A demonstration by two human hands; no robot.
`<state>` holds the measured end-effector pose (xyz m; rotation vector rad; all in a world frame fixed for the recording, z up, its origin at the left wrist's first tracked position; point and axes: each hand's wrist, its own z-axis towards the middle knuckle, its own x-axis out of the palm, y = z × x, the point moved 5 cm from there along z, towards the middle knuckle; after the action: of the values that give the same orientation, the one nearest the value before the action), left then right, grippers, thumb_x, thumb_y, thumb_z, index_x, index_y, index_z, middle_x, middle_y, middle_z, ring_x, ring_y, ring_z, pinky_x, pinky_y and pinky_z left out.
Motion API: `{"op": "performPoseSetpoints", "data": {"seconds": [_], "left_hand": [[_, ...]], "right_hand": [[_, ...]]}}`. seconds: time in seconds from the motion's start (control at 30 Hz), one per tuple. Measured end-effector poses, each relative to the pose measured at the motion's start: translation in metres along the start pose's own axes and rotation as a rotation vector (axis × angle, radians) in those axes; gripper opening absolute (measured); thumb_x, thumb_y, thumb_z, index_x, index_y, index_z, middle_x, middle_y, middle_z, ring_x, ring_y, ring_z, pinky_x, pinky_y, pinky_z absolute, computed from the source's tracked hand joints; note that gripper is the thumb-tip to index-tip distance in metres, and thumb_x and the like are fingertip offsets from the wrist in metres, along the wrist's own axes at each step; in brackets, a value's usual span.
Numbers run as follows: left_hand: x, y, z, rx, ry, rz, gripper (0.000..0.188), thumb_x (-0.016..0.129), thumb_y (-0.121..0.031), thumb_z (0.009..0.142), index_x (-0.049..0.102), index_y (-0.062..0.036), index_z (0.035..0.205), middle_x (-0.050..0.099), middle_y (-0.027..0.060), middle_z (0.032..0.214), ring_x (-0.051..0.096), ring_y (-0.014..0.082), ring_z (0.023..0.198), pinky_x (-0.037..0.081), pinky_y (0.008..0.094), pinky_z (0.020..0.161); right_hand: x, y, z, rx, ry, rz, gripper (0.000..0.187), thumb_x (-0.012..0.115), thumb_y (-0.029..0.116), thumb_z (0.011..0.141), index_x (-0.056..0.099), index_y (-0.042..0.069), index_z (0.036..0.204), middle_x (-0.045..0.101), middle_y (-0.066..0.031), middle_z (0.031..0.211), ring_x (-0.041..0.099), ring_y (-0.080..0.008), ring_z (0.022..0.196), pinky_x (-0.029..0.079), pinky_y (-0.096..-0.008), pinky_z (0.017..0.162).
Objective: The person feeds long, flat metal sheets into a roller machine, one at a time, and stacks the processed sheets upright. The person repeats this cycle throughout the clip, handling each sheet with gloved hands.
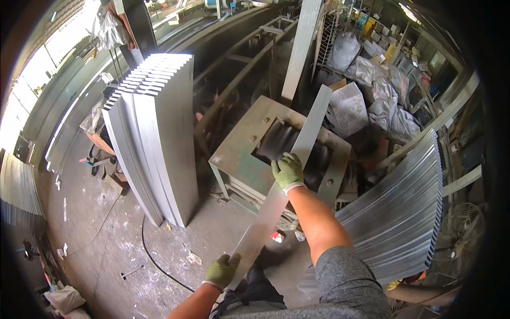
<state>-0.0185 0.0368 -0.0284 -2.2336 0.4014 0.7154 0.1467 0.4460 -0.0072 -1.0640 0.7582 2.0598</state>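
Observation:
A long flat silvery metal bar (pixel 274 206) slants from near my body up across a worn, greenish metal machine (pixel 239 141). Dark, blurred rollers (pixel 277 139) show in the machine's top opening, beneath the bar. Wearing a green glove, my left hand (pixel 222 271) grips the bar's near end at its left edge. My right hand (pixel 288 171), also gloved, is closed over the bar farther along, at the machine's near side. The bar's far end sticks out past the machine. The undersides of both grips are hidden.
A tall stack of metal profiles (pixel 175 133) stands upright at left. More profiles (pixel 396 204) lean in a row at right, beside a fan (pixel 468 220). A black cable (pixel 154 260) crosses the littered floor. Behind the machine are a cardboard box (pixel 348 109) and plastic sacks (pixel 390 103).

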Motion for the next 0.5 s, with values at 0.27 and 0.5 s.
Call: {"op": "performPoseSetpoints", "data": {"seconds": [0.27, 0.5], "left_hand": [[-0.002, 0.095, -0.047, 0.034, -0.048, -0.008, 0.062, 0.056, -0.066, 0.107, 0.076, -0.0077, 0.101, 0.076, 0.0271, 0.094, 0.073, 0.0512, 0.096, 0.057, 0.0578, 0.082], [0.001, 0.198, -0.088, 0.035, -0.086, -0.032, 0.067, 0.048, -0.07, 0.109, 0.076, -0.0095, 0.101, 0.076, 0.0277, 0.096, 0.071, 0.0538, 0.097, 0.055, 0.061, 0.082]], "right_hand": [[-0.015, 0.083, -0.069, -0.029, -0.053, 0.029, 0.041, 0.066, 0.031, 0.102, 0.076, 0.004, 0.073, 0.078, -0.0137, 0.086, 0.071, -0.035, 0.113, 0.047, -0.0516, 0.113], [-0.017, 0.162, -0.132, -0.003, 0.085, 0.039, 0.037, 0.064, 0.03, 0.101, 0.078, 0.005, 0.078, 0.076, -0.012, 0.091, 0.064, -0.0326, 0.115, 0.042, -0.0533, 0.116]]}}
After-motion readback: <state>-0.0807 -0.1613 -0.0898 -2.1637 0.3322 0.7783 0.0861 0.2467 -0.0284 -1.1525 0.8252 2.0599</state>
